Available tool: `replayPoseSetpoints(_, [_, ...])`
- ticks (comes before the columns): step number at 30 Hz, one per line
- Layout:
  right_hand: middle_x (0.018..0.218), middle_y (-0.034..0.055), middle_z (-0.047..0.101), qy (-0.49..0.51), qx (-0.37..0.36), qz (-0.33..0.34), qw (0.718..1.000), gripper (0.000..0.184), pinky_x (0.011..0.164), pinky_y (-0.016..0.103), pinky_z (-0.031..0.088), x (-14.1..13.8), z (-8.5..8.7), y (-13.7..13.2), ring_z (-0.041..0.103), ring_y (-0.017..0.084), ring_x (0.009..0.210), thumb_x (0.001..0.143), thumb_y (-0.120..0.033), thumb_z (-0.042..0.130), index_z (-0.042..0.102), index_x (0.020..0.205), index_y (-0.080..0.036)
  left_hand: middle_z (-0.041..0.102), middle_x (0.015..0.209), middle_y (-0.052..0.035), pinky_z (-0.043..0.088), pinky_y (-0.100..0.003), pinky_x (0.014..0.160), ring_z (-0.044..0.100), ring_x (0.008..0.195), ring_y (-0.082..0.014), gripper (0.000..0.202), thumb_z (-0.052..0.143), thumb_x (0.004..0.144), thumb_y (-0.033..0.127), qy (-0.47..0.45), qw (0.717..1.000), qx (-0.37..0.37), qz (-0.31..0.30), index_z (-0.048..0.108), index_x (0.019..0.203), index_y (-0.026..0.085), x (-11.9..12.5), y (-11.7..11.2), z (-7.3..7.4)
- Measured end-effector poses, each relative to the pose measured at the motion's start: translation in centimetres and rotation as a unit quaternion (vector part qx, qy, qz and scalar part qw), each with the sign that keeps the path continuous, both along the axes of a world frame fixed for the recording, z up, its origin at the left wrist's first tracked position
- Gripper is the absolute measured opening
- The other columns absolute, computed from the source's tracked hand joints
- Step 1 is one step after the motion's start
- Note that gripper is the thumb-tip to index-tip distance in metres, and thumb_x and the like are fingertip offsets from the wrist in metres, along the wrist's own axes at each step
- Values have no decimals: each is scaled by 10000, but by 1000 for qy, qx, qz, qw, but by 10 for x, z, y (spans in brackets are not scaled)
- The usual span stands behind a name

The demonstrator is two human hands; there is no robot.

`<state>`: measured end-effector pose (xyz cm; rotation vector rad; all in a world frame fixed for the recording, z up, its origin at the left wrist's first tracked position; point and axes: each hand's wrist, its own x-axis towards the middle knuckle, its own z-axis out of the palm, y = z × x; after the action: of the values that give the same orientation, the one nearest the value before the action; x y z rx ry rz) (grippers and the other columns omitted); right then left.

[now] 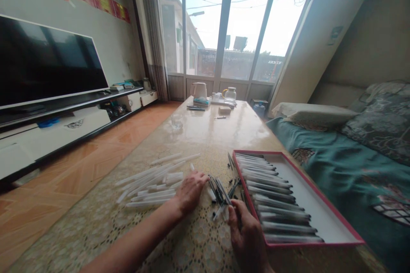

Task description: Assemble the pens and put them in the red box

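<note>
Pen part [227, 196], slim and greyish, is pinched in the right hand [245, 232]; what the left hand [191, 188] holds is unclear.

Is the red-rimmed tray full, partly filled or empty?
Partly filled: pens lie side by side along the left of the tray, and its white bottom shows bare along the right.

daylight pours through tall framed windows [205, 21] into a room with a dark-screened television [48, 64] at left, orange floor [128, 132], and teal-covered sofa [333, 179] at right.
</note>
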<state>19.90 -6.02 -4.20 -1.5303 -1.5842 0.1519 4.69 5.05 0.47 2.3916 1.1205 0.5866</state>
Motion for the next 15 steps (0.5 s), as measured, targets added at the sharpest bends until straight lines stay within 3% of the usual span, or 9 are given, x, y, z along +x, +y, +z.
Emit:
replayPoseSetpoints(6, [711,36,642,22,8,-11,1000,242,570,243,462,-3,4,0,624,166,593,916,-327,354,553,911,-190,616,812,-64,382,-354,829,528,895,-232,199,476,746,43,-25,999,12,17,602,750,196,-2,1,-7])
replayPoseSetpoints(9, [597,-2,570,9,-5,-13,1000,229,500,236,427,-3,5,-2,565,150,496,895,-339,372,543,847,-194,615,868,-63,391,-336,805,539,895,-229,177,492,744,63,-59,997,13,49,586,800,202,-11,-8,-5])
replayPoseSetpoints(11, [573,-8,546,-5,-5,-11,1000,218,491,234,414,-4,6,-4,546,147,480,878,-328,381,543,818,-196,616,820,-58,415,-306,722,568,787,-207,128,480,784,122,-83,994,5,72,575,828,196,-20,-20,-2])
replayPoseSetpoints(13, [611,10,577,-16,12,-2,1000,220,514,233,419,-6,8,-6,553,146,498,868,-316,380,558,825,-195,605,712,-33,421,-271,624,565,657,-175,100,480,820,220,-129,987,-33,94,577,819,192,-30,-35,-1])
replayPoseSetpoints(15, [666,29,612,-30,30,8,999,244,544,229,426,-9,11,-8,563,142,515,875,-315,372,583,845,-196,589,651,-15,412,-245,549,543,596,-156,135,551,787,299,-249,948,-152,127,606,814,178,-39,-49,-3])
